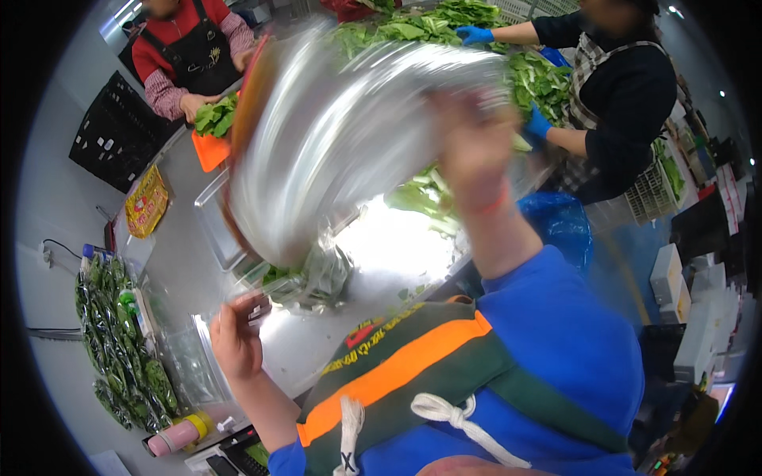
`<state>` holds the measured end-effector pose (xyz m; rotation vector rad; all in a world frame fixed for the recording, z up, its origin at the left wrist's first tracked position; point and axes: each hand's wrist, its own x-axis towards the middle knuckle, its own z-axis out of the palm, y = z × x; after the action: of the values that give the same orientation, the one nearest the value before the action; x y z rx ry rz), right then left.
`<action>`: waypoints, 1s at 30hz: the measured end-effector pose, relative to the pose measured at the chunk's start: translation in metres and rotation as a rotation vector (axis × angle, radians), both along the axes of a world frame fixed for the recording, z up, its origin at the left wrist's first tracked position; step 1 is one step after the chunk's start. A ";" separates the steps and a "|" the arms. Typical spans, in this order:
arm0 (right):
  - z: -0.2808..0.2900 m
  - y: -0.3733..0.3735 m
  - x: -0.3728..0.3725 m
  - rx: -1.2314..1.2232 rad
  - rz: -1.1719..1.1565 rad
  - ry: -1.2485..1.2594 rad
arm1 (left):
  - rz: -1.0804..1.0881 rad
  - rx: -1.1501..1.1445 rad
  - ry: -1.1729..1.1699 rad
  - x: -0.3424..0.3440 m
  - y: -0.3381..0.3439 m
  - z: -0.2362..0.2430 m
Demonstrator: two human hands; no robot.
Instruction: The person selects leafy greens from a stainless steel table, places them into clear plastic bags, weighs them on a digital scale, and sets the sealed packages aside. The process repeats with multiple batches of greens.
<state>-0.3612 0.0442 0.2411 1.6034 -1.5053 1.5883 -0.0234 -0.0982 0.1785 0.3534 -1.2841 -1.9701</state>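
My right hand (470, 131) is raised over the table and smeared by motion, its fingers not distinct. Streaks of a large silvery thing (341, 135) sweep left from it and seem to move with the hand; its kind cannot be made out. Lower left, my left hand (240, 329) has bent fingers beside a clear plastic bag (329, 274) with green leaves inside. What those fingers hold, if anything, is hidden. The bag lies on the shiny metal table (305, 341), partly behind the blur. Loose leafy greens (429, 198) lie just beyond it.
Across the table one person (194, 47) handles greens near an orange thing (210, 151). Another person in blue gloves (538, 123) touches heaped leafy greens (429, 24) at far right. Bagged green vegetables (119, 341) line the left side. A blue plastic bag (556, 226) hangs at right.
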 end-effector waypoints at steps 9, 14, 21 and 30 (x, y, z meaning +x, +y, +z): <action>-0.008 0.002 0.012 0.411 0.134 0.134 | -0.086 -0.068 -0.247 -0.032 -0.006 0.020; 0.004 -0.039 0.040 0.542 0.138 0.542 | 0.005 -0.224 -0.083 -0.030 -0.002 0.057; -0.016 -0.092 0.034 0.414 0.047 0.595 | 0.054 -0.005 -0.147 -0.035 -0.044 0.042; -0.014 -0.072 0.008 0.295 -0.080 0.722 | 0.177 -0.272 -0.210 -0.027 -0.021 -0.010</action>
<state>-0.3528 -0.0275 0.2267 1.9503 -1.3905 0.6265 -0.0502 -0.1193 0.1685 0.5301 -1.5746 -1.6183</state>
